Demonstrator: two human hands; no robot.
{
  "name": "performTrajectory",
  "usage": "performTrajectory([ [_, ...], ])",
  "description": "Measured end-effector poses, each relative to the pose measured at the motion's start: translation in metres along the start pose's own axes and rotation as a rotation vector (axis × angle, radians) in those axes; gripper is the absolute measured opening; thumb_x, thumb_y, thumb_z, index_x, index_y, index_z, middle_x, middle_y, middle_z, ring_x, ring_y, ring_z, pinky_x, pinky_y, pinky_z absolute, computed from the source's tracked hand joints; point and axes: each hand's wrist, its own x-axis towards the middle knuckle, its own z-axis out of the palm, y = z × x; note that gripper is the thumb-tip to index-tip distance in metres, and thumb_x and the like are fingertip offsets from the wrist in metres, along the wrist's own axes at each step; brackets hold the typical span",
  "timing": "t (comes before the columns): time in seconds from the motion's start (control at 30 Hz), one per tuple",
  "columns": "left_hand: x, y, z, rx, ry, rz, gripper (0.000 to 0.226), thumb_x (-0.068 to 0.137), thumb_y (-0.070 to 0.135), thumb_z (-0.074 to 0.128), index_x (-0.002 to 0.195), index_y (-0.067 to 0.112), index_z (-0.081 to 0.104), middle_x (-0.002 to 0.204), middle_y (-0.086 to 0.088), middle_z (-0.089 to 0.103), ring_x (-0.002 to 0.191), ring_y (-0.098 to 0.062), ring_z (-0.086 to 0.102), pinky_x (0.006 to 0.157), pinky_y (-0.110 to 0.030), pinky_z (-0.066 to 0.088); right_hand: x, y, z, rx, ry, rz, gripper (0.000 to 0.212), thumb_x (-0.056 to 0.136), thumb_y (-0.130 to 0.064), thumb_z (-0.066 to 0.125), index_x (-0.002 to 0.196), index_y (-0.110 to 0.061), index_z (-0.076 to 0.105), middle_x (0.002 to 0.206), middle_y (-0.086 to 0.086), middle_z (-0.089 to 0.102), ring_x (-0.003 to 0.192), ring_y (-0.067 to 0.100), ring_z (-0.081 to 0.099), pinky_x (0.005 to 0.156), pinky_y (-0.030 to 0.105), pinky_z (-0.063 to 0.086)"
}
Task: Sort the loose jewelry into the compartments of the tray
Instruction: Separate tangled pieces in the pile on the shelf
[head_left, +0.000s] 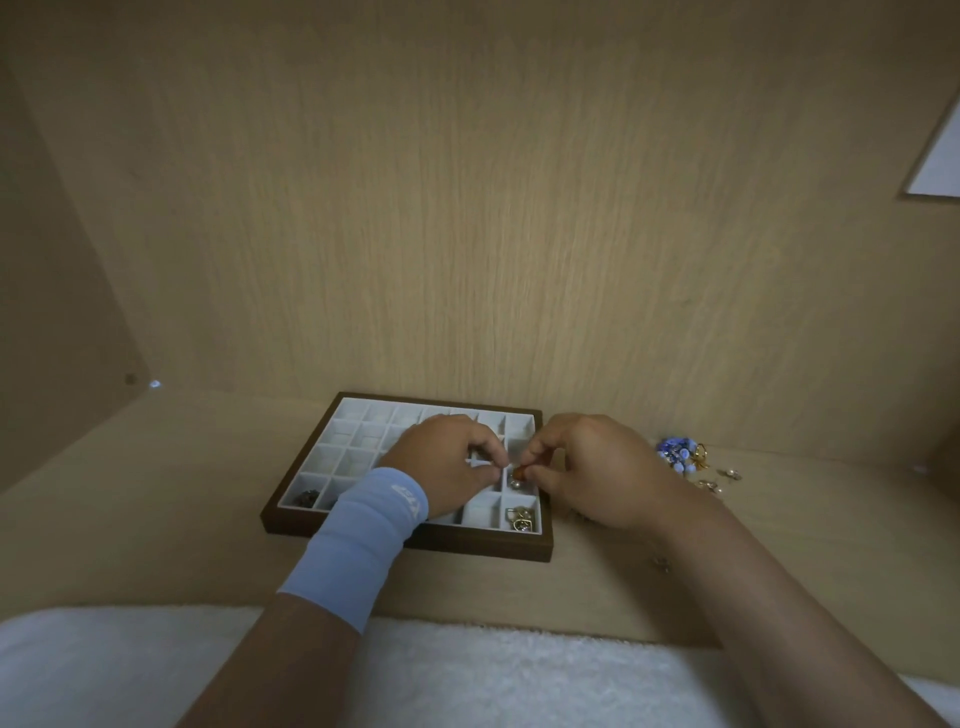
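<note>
A small reddish piece is pinched by the right hand over the right-hand compartments of the tray. The left hand is curled in just beside it, and loose jewelry is piled on the worktop nearby.

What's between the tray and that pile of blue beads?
In the head view, the right hand fills the gap between the tray and the blue beads, above the wooden shelf.

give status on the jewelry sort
Left hand, right hand pinch small reddish piece over tray's right column. Jewelry pile right of tray. Nothing blocking.
</note>
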Motion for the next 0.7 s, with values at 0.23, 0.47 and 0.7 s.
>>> performTrajectory([
  [0.23, 0.0, 0.002, 0.0, 0.074, 0.04, 0.036, 0.008, 0.084, 0.03, 0.067, 0.088, 0.037, 0.068, 0.086, 0.017, 0.056, 0.087, -0.006, 0.05, 0.088, -0.034, 0.048, 0.005, -0.007, 0.01, -0.012, 0.029, 0.065, 0.011, 0.081, -0.04, 0.075, 0.091, -0.036, 0.073, 0.09, -0.016, 0.057, 0.087, 0.004, 0.057, 0.075, 0.028, 0.049],
  [0.47, -0.002, 0.005, 0.006, 0.128, 0.045, 0.122, 0.012, 0.088, 0.033, 0.06, 0.094, 0.037, 0.07, 0.099, 0.016, 0.06, 0.101, -0.006, 0.045, 0.093, -0.031, 0.043, 0.003, -0.004, 0.006, -0.06, -0.027, 0.068, 0.017, 0.092, -0.041, 0.061, 0.095, -0.034, 0.076, 0.093, -0.013, 0.057, 0.086, 0.007, 0.053, 0.065, 0.025, 0.037],
  [0.7, -0.003, 0.009, 0.007, 0.211, 0.007, 0.09, 0.018, 0.091, 0.039, 0.056, 0.103, 0.038, 0.07, 0.111, 0.013, 0.056, 0.11, -0.007, 0.041, 0.094, -0.025, 0.035, -0.007, 0.011, -0.017, 0.156, -0.009, 0.107, 0.014, 0.096, -0.029, 0.061, 0.096, -0.026, 0.075, 0.097, -0.016, 0.066, 0.086, 0.001, 0.059, 0.079, 0.025, 0.046],
])
